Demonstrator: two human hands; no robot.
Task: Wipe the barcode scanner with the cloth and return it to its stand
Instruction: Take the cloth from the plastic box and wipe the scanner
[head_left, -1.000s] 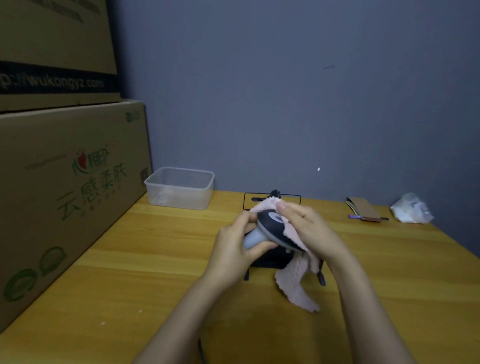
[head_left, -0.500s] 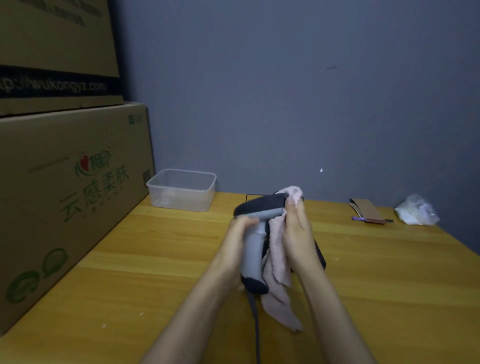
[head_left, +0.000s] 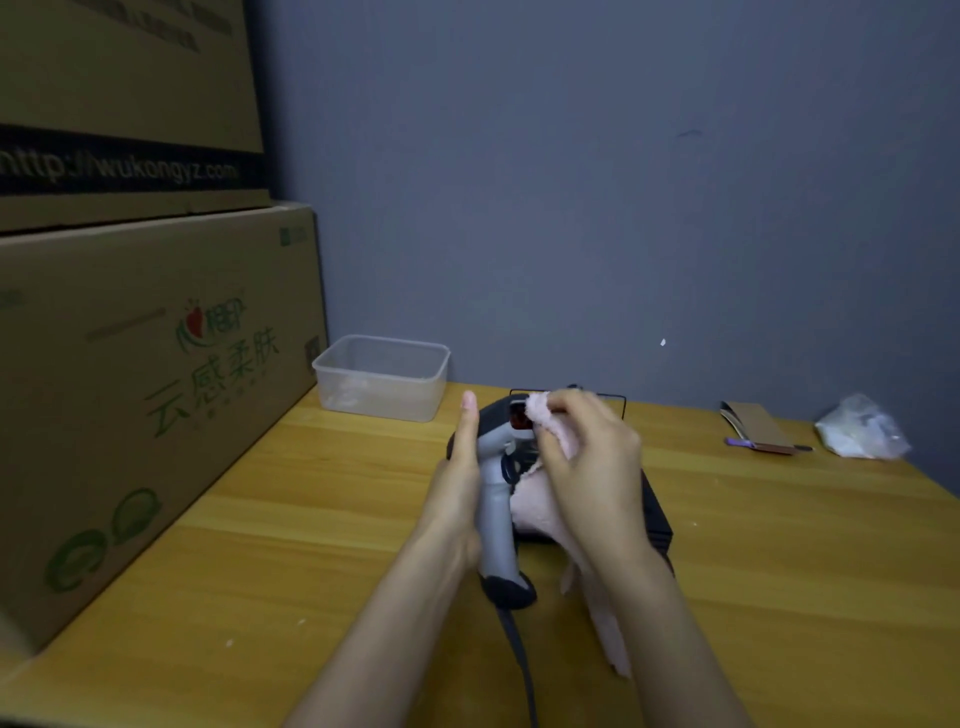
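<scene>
I hold the grey and black barcode scanner upright above the wooden table, its cable trailing down toward me. My left hand grips its grey handle from the left, thumb pointing up. My right hand pinches the pink cloth and presses it against the scanner's red front window. The cloth's loose end hangs down under my right wrist. The black stand sits on the table behind my right hand, mostly hidden.
A clear plastic container stands at the back left by the wall. Large cardboard boxes are stacked along the table's left side. A cardboard piece with a purple pen and a crumpled plastic bag lie at the back right.
The scanner has turned so that its red window faces me. My right hand has moved the cloth from the scanner's side onto the front of its head.
</scene>
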